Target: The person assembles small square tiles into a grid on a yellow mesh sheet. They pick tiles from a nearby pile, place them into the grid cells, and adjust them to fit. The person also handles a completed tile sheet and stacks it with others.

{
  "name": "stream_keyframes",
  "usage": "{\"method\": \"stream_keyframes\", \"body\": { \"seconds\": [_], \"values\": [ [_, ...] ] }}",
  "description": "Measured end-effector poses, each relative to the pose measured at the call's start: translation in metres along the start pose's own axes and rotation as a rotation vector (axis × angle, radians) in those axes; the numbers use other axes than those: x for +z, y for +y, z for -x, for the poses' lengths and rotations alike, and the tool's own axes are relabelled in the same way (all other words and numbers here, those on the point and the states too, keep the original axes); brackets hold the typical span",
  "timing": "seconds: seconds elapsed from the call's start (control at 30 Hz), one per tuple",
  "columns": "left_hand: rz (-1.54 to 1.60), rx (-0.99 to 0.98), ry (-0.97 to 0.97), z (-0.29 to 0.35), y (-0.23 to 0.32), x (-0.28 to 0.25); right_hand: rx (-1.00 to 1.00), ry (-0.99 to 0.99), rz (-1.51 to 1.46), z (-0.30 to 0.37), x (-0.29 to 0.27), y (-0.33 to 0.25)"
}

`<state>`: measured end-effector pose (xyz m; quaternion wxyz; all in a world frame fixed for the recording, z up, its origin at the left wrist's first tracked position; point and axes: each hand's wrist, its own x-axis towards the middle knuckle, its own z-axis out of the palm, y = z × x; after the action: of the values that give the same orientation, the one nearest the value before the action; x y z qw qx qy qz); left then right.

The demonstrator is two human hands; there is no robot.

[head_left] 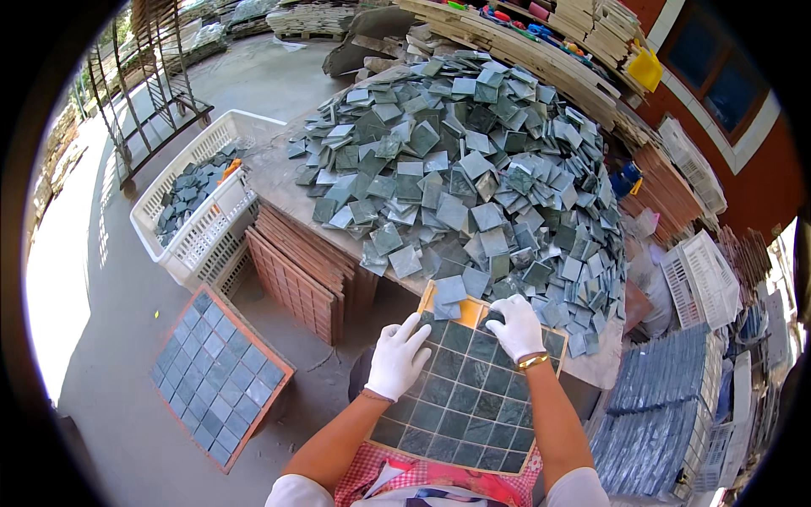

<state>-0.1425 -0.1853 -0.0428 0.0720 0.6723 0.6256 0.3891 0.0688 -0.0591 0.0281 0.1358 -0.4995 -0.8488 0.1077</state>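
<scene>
A yellow tray (470, 313) filled with rows of dark green square stone tiles (457, 368) leans from my lap toward the table edge. Its bare yellow base shows in part of the far row. My left hand (399, 358), in a white glove, rests at the tray's far left corner with fingers apart. My right hand (517, 329), also gloved, has bent fingers closed at a dark tile in the far row; its fingertips partly cover that tile. Between the hands, a paler loose tile (451, 289) overlaps the tray's far edge.
A large heap of loose tiles (456, 160) covers the table (279, 173). Left stand a white crate (203, 245) of tiles, stacked reddish-brown trays (291, 270) and a tile-filled tray (221, 376). Wrapped tile stacks (655, 406) and white crates (699, 275) crowd the right.
</scene>
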Motion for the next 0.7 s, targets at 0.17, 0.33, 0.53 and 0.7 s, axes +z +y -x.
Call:
{"method": "stream_keyframes", "body": {
  "seconds": [0.17, 0.33, 0.53, 0.7],
  "values": [
    [0.110, -0.043, 0.072, 0.002, 0.035, -0.019, -0.071, -0.008, -0.133, 0.018, -0.024, -0.048],
    [0.946, -0.684, -0.278, -0.005, 0.026, -0.057, -0.032, -0.219, -0.580, 0.025, -0.032, -0.074],
    [0.835, -0.604, 0.548, -0.114, -0.139, -0.226, 0.060, -0.048, -0.533, 0.008, -0.031, -0.027],
    [0.792, -0.589, 0.445, -0.125, -0.114, -0.234, -0.044, 0.090, -0.199, -0.019, -0.002, -0.016]
  ]
}}
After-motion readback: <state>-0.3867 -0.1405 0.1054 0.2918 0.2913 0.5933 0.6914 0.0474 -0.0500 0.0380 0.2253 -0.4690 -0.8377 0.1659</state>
